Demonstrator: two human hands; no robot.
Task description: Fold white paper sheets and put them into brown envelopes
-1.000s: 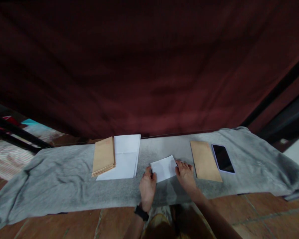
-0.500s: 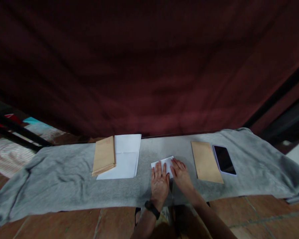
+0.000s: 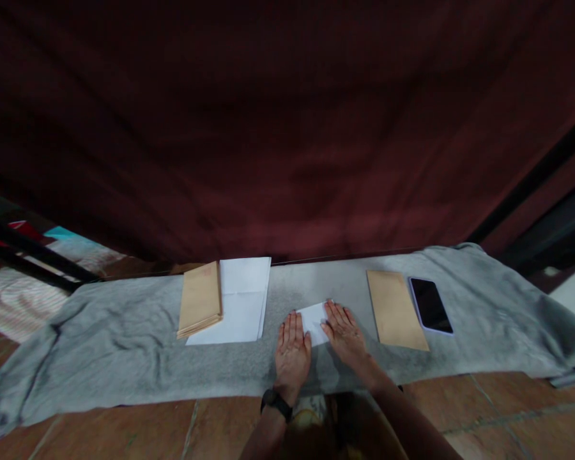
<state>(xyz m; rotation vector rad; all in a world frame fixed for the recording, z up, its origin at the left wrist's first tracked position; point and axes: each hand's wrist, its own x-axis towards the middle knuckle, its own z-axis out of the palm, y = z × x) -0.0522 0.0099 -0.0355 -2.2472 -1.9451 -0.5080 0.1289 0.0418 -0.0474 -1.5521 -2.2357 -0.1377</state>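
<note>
A small folded sheet of white paper (image 3: 315,324) lies on the grey cloth in front of me. My left hand (image 3: 291,351) rests flat across its left end, fingers stretched out and pointing away from me. On the right end lies my right hand (image 3: 346,337), also flat, its fingers extended over the edge of the paper. The middle of the sheet shows between the two hands; both ends are covered. A black watch (image 3: 276,404) is on my left wrist.
To the left, a stack of brown envelopes (image 3: 200,297) partly covers larger white sheets (image 3: 244,313). A single brown envelope (image 3: 397,311) and a phone (image 3: 431,305) lie to the right. Grey cloth (image 3: 124,345) covers the narrow surface; a dark red curtain (image 3: 287,140) hangs behind.
My left hand has slid left from the middle of the folded paper to its left end, uncovering the middle. My right hand has stayed near the right end.
</note>
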